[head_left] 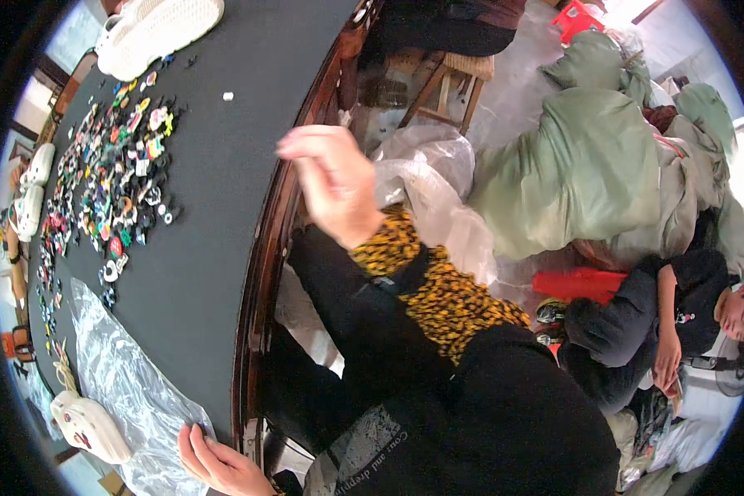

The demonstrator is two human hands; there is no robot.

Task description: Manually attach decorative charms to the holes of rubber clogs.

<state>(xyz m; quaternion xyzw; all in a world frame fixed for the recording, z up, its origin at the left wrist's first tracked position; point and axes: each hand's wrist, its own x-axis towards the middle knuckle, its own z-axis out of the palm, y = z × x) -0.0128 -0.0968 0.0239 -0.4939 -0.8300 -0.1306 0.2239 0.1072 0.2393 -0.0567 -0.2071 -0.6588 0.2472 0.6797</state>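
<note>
The bag (128, 364), probably light, limp and slippery, best pinched by a fold, lies near the table's (211, 248) wooden edge, left hand (223, 466) touching it, grip unclear, right hand (337, 186) loosely bent, seemingly empty.

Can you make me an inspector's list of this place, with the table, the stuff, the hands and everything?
Surface: dark table with a brown edge.
Job's things: clear plastic bag lying on the table; small colourful bits spread in a loose heap.
Clutter: white shoe near the bits.
Hands: left hand touches the bag; right hand is raised, fingers bent.
Cables: nothing seen.
Surroundings: wooden stool, green sacks, seated person.
</note>
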